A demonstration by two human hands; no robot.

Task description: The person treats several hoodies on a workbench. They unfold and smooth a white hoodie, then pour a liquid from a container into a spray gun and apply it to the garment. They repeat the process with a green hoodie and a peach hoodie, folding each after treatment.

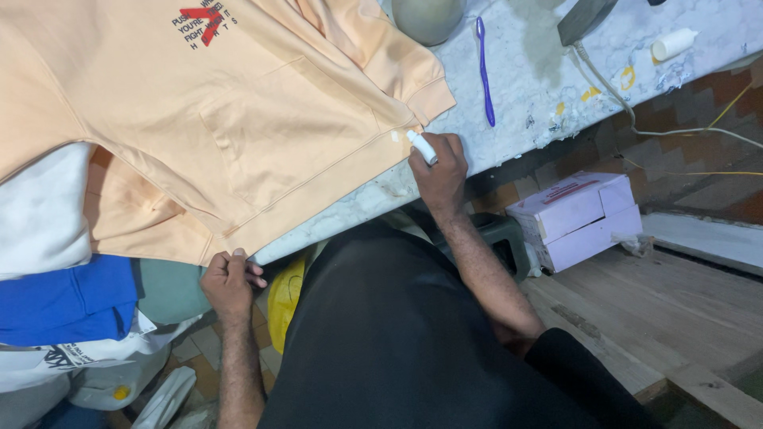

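head cam | looks steeply down | close over table edge (445, 163)

matt cloth sweatshirt (238, 119), glossy marble counter (540, 87)

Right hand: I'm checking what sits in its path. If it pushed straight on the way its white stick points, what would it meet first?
The right hand aims its white stick up-left, so it would likely meet the peach sweatshirt hem first; its tip looks almost there.

Up-left of the right hand (439, 171), the peach sweatshirt (238, 119) runs off the frame's top and left edges, hiding the marble counter (540, 79) beneath.
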